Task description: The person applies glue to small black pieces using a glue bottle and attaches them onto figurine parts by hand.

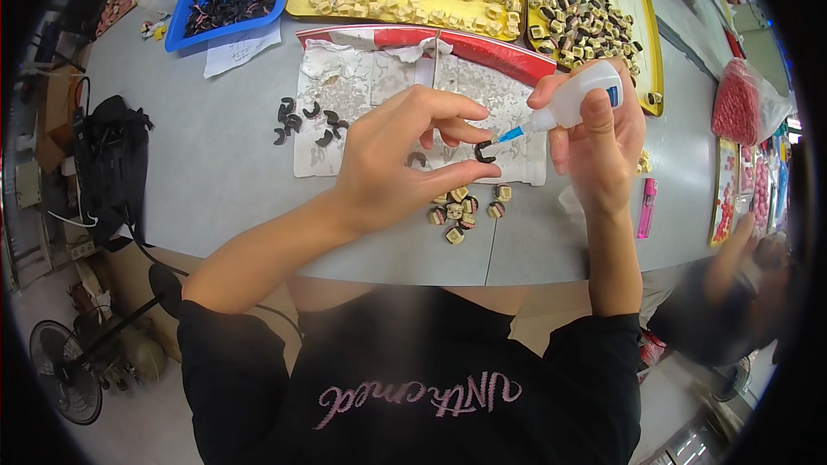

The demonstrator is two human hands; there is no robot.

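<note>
Between the thumb and fingertips of my left hand (388, 151) is a small black C-shaped piece (483, 155), held above a white paper sheet. My right hand (594, 133) is wrapped around a white squeeze bottle (579, 99) tipped toward the left. Its blue nozzle (512, 133) points at the upper end of the C-shaped piece; whether they touch I cannot tell. Several loose black curved pieces (327, 131) lie on and beside the paper (323, 159), left of my left hand. Below my hands, a cluster of small cream-and-black blocks (455, 213) rests on the grey table.
At the back stand a blue tray (177, 30) of black pieces, a yellow tray (405, 24) of cream blocks and another yellow tray (650, 30) of cream-and-black blocks. A pink lighter (646, 208) lies right of my right forearm. Another person (732, 301) is at the right.
</note>
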